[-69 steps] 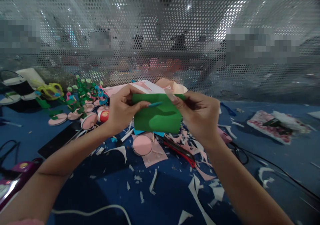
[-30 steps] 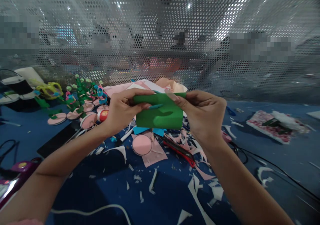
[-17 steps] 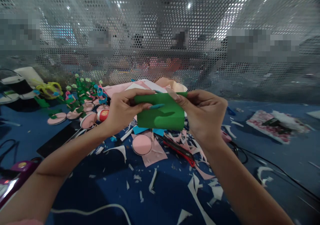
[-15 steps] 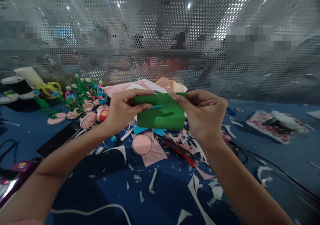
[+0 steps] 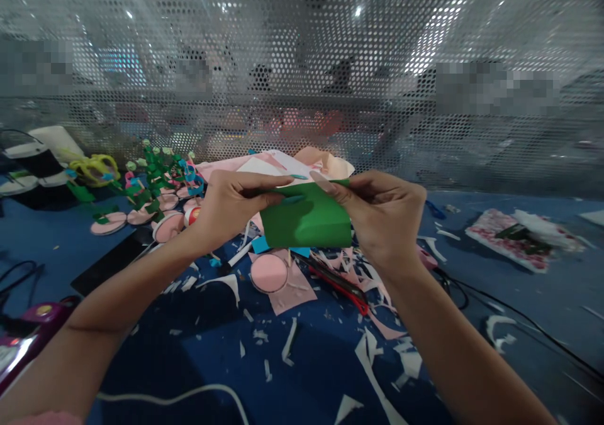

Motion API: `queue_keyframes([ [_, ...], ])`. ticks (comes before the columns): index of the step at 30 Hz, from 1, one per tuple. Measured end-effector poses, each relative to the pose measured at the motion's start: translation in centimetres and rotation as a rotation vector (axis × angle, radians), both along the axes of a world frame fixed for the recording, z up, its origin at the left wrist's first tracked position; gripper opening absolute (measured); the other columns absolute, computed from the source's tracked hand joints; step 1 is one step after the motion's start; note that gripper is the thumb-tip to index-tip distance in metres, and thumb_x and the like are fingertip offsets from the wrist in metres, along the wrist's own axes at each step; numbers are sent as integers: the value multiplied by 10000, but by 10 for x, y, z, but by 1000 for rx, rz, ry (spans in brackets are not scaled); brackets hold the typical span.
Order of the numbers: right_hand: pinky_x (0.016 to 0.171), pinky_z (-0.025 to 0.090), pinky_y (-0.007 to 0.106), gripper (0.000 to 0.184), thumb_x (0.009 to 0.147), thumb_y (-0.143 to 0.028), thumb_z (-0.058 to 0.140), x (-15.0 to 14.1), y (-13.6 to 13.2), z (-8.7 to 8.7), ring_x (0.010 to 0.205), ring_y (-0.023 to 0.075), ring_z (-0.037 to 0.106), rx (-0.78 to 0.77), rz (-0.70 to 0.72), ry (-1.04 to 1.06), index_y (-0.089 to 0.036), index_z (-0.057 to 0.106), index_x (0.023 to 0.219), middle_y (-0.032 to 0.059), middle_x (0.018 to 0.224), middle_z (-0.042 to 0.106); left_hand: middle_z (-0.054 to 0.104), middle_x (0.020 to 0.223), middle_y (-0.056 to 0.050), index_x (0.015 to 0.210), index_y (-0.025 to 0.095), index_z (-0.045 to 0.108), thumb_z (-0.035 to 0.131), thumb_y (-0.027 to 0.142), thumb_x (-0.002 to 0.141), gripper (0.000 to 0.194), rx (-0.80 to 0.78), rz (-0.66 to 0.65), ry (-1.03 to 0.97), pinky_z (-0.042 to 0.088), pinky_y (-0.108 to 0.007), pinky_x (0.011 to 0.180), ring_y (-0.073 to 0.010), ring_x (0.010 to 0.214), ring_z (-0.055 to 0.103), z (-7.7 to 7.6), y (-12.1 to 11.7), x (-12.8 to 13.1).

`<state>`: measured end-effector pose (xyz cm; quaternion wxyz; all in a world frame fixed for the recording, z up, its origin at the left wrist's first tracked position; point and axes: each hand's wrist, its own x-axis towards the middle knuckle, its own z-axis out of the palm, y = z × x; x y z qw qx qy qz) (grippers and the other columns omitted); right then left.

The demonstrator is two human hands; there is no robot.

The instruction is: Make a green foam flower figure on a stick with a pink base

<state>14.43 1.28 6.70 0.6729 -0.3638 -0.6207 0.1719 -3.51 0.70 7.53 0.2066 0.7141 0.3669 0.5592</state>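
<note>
Both my hands hold a folded green paper sheet (image 5: 306,224) up above the blue table (image 5: 292,362). My left hand (image 5: 233,205) pinches its upper left edge, thumb in front with a teal nail. My right hand (image 5: 382,217) pinches the upper right corner, fingers curled behind the sheet. Below the paper lie a pink paper circle (image 5: 268,273) on a pink scrap and a pair of red-handled scissors (image 5: 342,283).
Paper offcuts litter the table. At the left stand several small green and pink paper craft pieces (image 5: 155,186) on pink discs, yellow scissors (image 5: 97,168) and a purple glue gun (image 5: 28,331). A perforated metal screen (image 5: 302,73) closes the back. A floral cloth (image 5: 519,239) lies right.
The green paper has slipped a little to the right and its left edge has pulled away from my left palm; my left thumb now stretches along its top edge. The hands stay in place.
</note>
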Motion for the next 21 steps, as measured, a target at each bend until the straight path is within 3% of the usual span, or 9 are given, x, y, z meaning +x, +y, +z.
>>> queue_keyframes([
  [7, 378, 334, 220, 333, 597, -452, 749, 3, 4, 0, 422, 77, 440, -41, 38, -83, -179, 577, 517, -32, 473, 511, 739, 837, -10, 820, 208, 745, 696, 141, 659, 181, -44, -12, 50, 578, -260, 716, -179, 782, 691, -2, 4, -2],
  [14, 418, 318, 222, 372, 638, -513, 700, 15, 2, 12, 468, 80, 431, -188, 208, -469, -160, 601, 573, -5, 519, 544, 739, 816, -27, 839, 185, 746, 656, 112, 684, 193, -91, -45, 203, 546, -244, 703, -173, 768, 679, -2, 5, -5],
  [17, 444, 293, 226, 394, 709, -515, 634, 18, -2, 15, 466, 77, 409, -223, 246, -699, -146, 593, 576, -7, 492, 518, 730, 759, -25, 1093, 172, 660, 609, 97, 712, 392, -111, -97, 311, 507, -211, 618, -137, 682, 653, -3, 1, -4],
  [21, 474, 231, 240, 400, 844, -408, 499, 15, -8, 17, 455, 72, 365, -218, 229, -1005, -141, 549, 551, -20, 448, 442, 722, 757, -30, 1375, 171, 364, 591, 92, 719, 698, -163, -139, 393, 474, -189, 596, -124, 676, 648, -2, -6, -1],
])
